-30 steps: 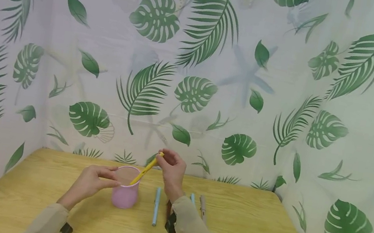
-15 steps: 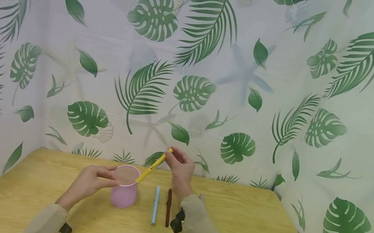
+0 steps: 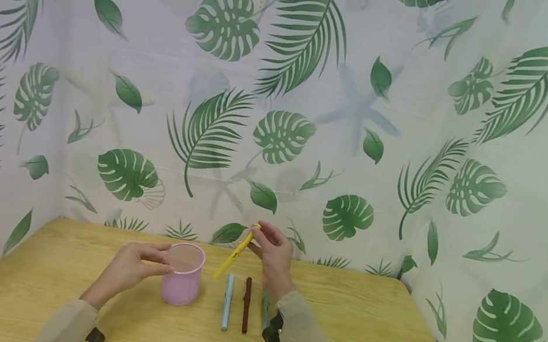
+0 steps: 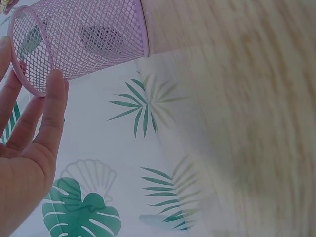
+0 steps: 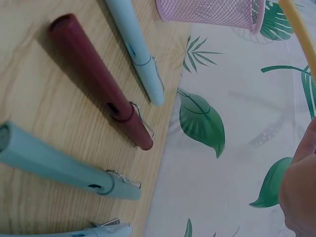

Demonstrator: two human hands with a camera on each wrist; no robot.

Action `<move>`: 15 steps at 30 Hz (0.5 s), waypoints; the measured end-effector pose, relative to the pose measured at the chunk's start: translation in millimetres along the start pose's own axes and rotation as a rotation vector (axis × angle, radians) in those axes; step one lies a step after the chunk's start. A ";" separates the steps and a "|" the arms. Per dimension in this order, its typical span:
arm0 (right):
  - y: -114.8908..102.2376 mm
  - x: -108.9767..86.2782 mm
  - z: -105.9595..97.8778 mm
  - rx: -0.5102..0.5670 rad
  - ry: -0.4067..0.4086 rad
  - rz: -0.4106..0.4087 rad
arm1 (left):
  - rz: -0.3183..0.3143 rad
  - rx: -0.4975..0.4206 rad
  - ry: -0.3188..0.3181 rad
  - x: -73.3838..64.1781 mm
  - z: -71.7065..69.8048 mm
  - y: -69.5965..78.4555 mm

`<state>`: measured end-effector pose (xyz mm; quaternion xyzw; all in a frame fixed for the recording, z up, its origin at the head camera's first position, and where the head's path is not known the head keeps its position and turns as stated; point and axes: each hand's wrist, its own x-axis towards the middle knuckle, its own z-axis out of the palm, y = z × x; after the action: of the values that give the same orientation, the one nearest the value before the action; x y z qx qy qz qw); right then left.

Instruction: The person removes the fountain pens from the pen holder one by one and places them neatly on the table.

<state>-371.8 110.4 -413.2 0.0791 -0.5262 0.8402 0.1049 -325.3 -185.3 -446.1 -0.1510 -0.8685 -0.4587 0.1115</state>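
A pink mesh pen cup (image 3: pixel 180 290) stands upright on the table, its mesh plain in the left wrist view. My left hand (image 3: pixel 127 270) holds its rim (image 4: pixel 45 64) between thumb and fingers. Right of the cup, my right hand (image 3: pixel 276 257) pinches a yellow pen (image 3: pixel 236 257) by its upper end. The pen slants down to the left, its lower tip beside the cup and above the table. Under it lie a light blue pen (image 3: pixel 227 303) and a dark red pen (image 3: pixel 246 306). A teal pen (image 5: pixel 59 160) is partly hidden by the right wrist in the head view.
Another light blue pen (image 5: pixel 74 233) shows at the bottom edge of the right wrist view. The wooden table (image 3: pixel 362 326) meets a leaf-printed cloth backdrop (image 3: pixel 306 170) behind and at both sides. Each wrist wears a small black device.
My right hand has drawn the yellow pen out of the cup and moved right with it. The left hand has stayed at the cup's rim.
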 end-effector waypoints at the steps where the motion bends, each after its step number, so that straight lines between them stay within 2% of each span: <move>1: 0.2 0.2 -1.1 0.001 0.003 0.002 | 0.001 -0.001 -0.001 -0.2 -0.3 -0.4; 15: 0.6 0.5 -10.1 -0.027 -0.003 0.038 | -0.007 0.021 0.001 1.6 -2.0 1.2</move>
<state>-372.6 119.2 -417.9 0.0688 -0.5390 0.8347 0.0891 -326.2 -186.1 -443.5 -0.1467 -0.8736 -0.4502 0.1120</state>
